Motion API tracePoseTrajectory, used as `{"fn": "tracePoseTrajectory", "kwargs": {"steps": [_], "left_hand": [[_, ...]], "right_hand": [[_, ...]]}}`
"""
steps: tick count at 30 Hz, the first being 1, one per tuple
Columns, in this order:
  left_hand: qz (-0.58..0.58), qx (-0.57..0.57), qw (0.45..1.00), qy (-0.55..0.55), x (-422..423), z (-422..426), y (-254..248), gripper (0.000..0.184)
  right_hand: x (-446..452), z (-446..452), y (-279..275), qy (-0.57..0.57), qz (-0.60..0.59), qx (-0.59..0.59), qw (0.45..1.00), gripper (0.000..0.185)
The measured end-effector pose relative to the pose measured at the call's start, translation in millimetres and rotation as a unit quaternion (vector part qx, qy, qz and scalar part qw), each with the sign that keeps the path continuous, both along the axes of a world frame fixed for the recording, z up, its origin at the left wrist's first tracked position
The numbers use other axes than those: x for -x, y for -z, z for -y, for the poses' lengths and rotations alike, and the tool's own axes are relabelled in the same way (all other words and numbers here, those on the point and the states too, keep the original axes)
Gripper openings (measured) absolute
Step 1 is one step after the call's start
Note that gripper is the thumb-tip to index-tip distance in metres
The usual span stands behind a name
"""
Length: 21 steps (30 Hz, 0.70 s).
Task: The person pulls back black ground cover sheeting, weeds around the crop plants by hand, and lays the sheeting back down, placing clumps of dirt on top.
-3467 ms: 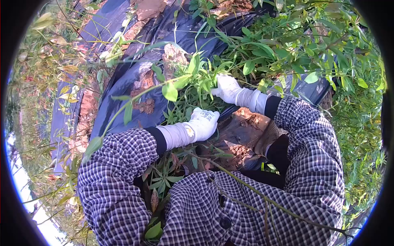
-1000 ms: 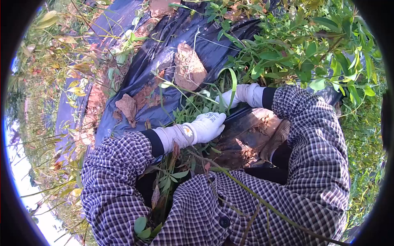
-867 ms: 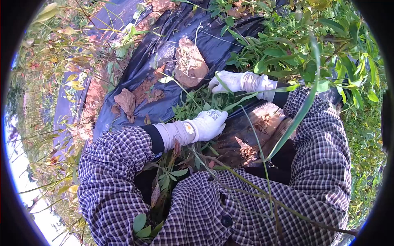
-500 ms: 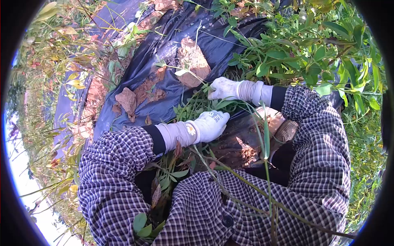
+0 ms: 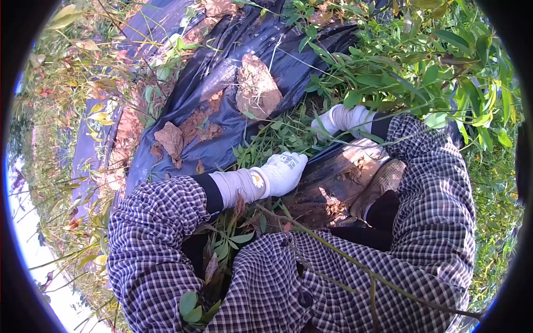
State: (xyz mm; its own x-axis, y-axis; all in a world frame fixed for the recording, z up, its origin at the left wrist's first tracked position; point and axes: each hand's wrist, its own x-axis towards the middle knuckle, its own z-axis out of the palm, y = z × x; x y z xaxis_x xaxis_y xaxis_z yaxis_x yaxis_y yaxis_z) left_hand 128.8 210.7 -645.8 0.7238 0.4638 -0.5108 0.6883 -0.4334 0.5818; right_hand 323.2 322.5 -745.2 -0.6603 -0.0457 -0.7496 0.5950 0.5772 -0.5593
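My left hand (image 5: 284, 173), in a white glove, is closed beside the low green weeds (image 5: 277, 136) in the middle of the view; what its fingers hold, if anything, is hidden. My right hand (image 5: 327, 123), also gloved in white, lies at the right end of the same weeds, by the edge of the dark plastic sheet (image 5: 233, 147). Leaves and blades cover its fingertips, so its grip cannot be made out. Brown soil and sheeting (image 5: 327, 186) lie just below both hands.
A large clod (image 5: 258, 89) rests on the sheet above my hands, with a smaller clod (image 5: 169, 140) to the left. Leafy plants (image 5: 388, 77) crowd the right side. A thin branch (image 5: 355, 263) crosses in front of my checked clothing. A shoe (image 5: 383, 180) is at centre right.
My right hand has moved right and slightly down, away from the large clod. The long grass blades that hung below it are gone from there. My left hand has barely shifted.
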Motion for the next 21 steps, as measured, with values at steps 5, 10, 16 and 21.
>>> {"fn": "tracePoseTrajectory", "kwargs": {"steps": [5,10,16,21], "left_hand": [[-0.023,0.022,0.999,0.031,-3,-3,-1,0.027],[0.007,-0.014,0.999,0.031,-1,-1,0,0.023],[0.013,-0.011,0.999,0.027,1,1,6,0.021],[0.021,-0.034,0.999,0.023,2,2,12,0.019]], "right_hand": [[26,-4,-76,0.189,-0.067,-0.338,0.920,0.026],[44,17,-34,0.195,-0.400,-0.102,0.890,0.043],[59,33,-15,0.126,-0.363,-0.073,0.920,0.044],[66,41,1,0.114,-0.347,-0.013,0.931,0.029]]}}
